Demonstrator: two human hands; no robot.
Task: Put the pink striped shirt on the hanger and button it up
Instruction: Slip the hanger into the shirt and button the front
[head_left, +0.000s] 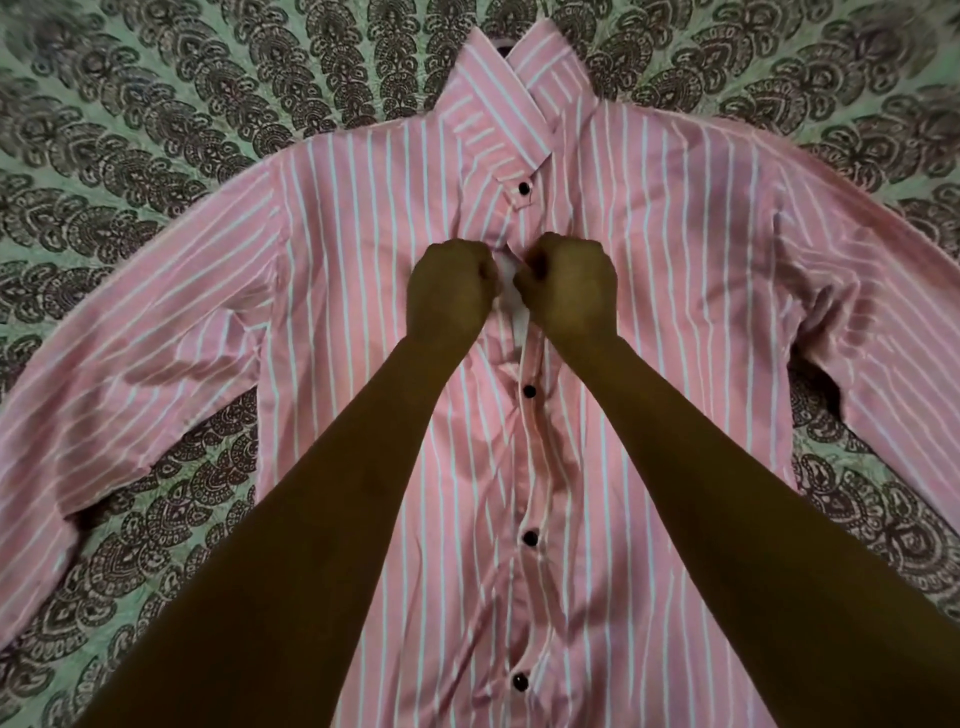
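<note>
The pink striped shirt (675, 322) lies flat, front up, collar at the far end and both sleeves spread out. Its front placket (530, 467) is closed by black buttons below my hands, and one more black button (523, 188) sits at the collar. My left hand (449, 291) pinches the left edge of the placket at chest height. My right hand (569, 286) pinches the right edge just beside it. A small gap showing white lining (511, 291) stays open between my two fists. No hanger is visible; any part inside the shirt is hidden.
The shirt rests on a green bedspread (156, 119) with a dark paisley pattern that fills the whole view. My forearms cross the lower half of the shirt.
</note>
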